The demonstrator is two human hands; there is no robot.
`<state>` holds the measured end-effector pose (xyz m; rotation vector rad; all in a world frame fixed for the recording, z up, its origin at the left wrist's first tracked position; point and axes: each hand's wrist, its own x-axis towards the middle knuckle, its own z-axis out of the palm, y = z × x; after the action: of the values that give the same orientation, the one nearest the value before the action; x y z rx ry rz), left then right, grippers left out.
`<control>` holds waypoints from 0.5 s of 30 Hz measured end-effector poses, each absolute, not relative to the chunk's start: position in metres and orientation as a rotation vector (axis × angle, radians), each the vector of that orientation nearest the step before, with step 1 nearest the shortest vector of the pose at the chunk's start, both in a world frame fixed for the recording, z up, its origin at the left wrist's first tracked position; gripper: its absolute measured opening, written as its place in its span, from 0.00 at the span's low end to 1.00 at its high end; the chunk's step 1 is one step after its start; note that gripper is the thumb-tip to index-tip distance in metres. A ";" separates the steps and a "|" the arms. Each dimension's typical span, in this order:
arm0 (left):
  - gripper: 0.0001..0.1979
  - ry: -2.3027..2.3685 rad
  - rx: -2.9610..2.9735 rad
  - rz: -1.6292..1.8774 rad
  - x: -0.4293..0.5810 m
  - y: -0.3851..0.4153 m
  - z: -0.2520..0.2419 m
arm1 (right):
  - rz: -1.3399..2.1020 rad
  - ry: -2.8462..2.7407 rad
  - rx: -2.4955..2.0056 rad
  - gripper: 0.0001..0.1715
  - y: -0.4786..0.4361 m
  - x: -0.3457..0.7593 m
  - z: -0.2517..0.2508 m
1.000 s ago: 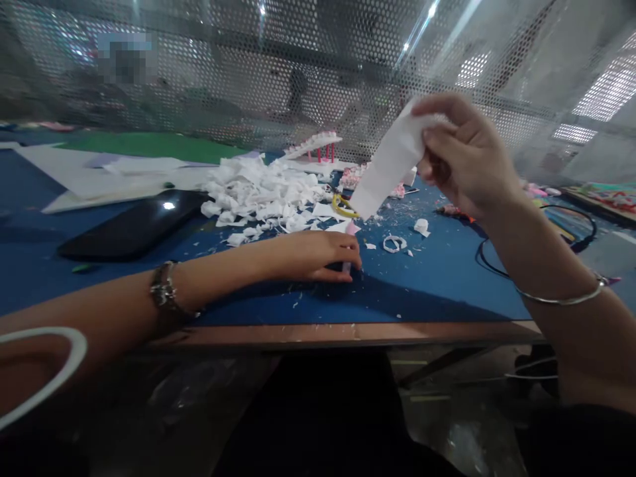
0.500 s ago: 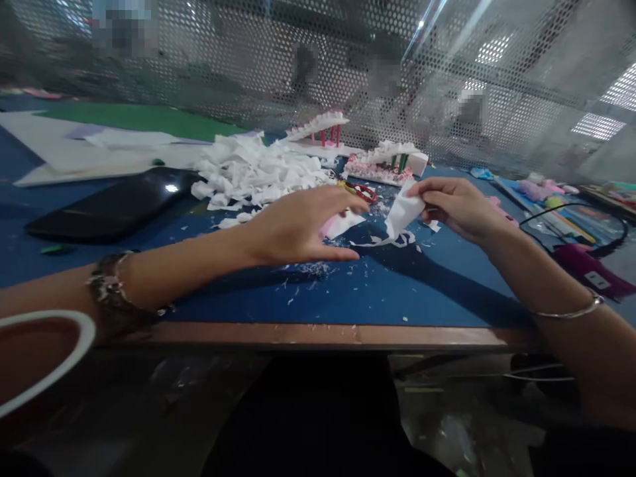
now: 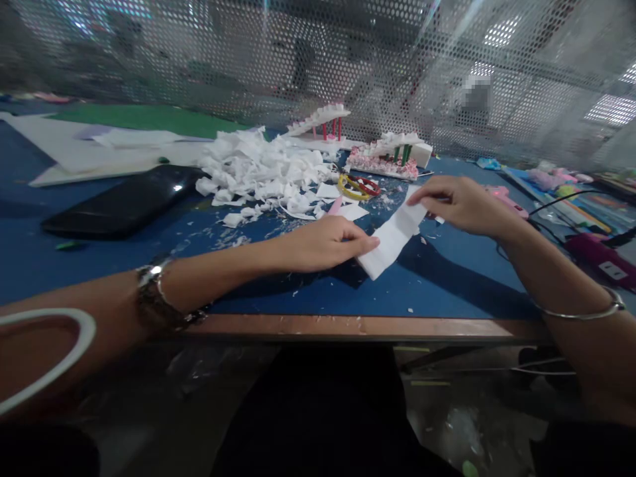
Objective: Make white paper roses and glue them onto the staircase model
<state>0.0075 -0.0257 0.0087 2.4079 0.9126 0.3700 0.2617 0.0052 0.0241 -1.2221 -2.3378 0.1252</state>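
A white paper strip (image 3: 392,240) lies flat and slanted on the blue table top (image 3: 447,285). My left hand (image 3: 325,244) rests on the table with its fingertips pinched on the strip's near end. My right hand (image 3: 460,205) holds the strip's far end down with its fingers closed on it. A heap of white paper scraps (image 3: 258,175) lies behind my left hand. Scissors with yellow and red handles (image 3: 356,187) sit just beyond the strip.
A black phone (image 3: 124,209) lies at the left. White sheets (image 3: 89,156) and a green sheet (image 3: 144,119) are at the back left. Two small paper models (image 3: 387,159) stand before a perforated metal screen. A pink tool (image 3: 501,199), cables and coloured items crowd the right.
My right hand brought the strip down from the air and laid it flat on the table. My left hand moved forward and took hold of the strip's near end.
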 end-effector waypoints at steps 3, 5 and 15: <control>0.22 0.971 2.610 0.366 0.011 -0.028 0.005 | -0.212 -2.526 -1.000 0.11 -0.005 0.251 0.018; 0.22 1.074 2.660 0.367 0.013 -0.030 0.005 | -0.241 -2.574 -0.850 0.11 -0.015 0.239 0.014; 0.18 1.266 2.352 0.277 0.008 -0.022 0.008 | -0.313 -2.819 -0.538 0.13 -0.042 0.206 0.005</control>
<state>0.0077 -0.0223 0.0081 2.3517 1.2659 0.2768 0.2058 -0.0424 0.0053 -0.5377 -2.8194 -0.3126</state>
